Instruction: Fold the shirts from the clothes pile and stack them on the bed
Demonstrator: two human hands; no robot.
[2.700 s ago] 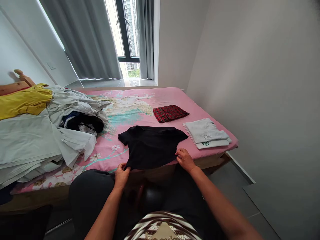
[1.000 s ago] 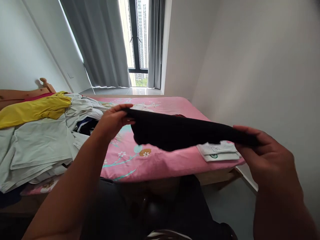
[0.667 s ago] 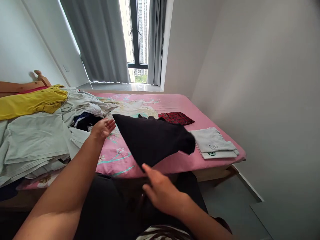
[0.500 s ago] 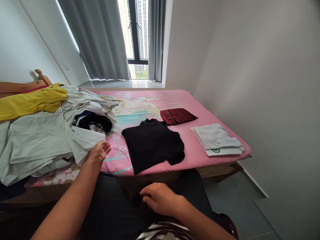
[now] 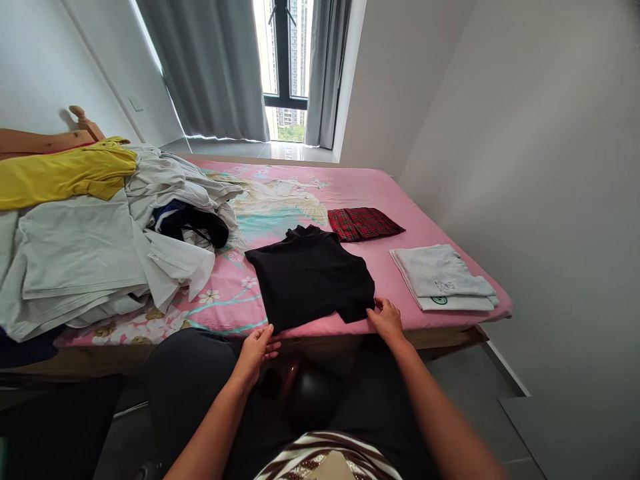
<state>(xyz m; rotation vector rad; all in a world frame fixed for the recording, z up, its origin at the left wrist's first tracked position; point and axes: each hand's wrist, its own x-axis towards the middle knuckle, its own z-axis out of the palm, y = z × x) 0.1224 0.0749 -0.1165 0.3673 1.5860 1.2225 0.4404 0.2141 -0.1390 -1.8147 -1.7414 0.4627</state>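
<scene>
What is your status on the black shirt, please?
Left hand at near left corner of black shirt; right hand at right edge. Shirt on pink bedsheet. Red plaid cloth close behind.

We face a daylit window (image 5: 283, 73) between grey curtains (image 5: 210, 73). Around us are pale walls (image 5: 540, 173), a pink-sheeted bed (image 5: 357, 183) and grey floor (image 5: 473, 377).
</scene>
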